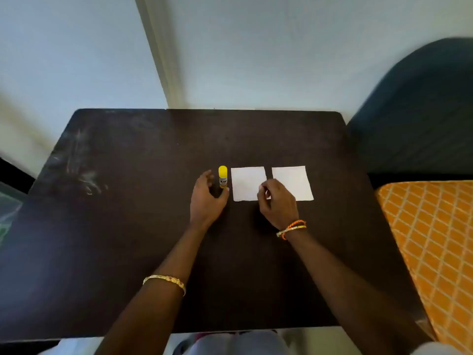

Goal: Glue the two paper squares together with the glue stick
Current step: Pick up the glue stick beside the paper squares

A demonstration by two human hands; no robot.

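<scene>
A yellow glue stick (223, 176) stands upright and capped on the dark table (128, 226). My left hand (207, 198) cups around it, with the fingers spread to its left and the thumb tip at its base. There is a gap between the fingers and the stick. Two white paper squares lie flat side by side, the left square (245, 181) just right of the stick and the right square (294, 180) beyond it. My right hand (277, 203) hovers with curled fingers over the left square's near right corner. It hides that corner, and I cannot tell whether it pinches the paper.
The table's far edge meets a pale wall (256, 60). A dark blue chair back (414, 111) stands at the right. An orange patterned cushion (430, 247) lies beside the table's right edge. White scuff marks (84, 175) show on the left part of the tabletop.
</scene>
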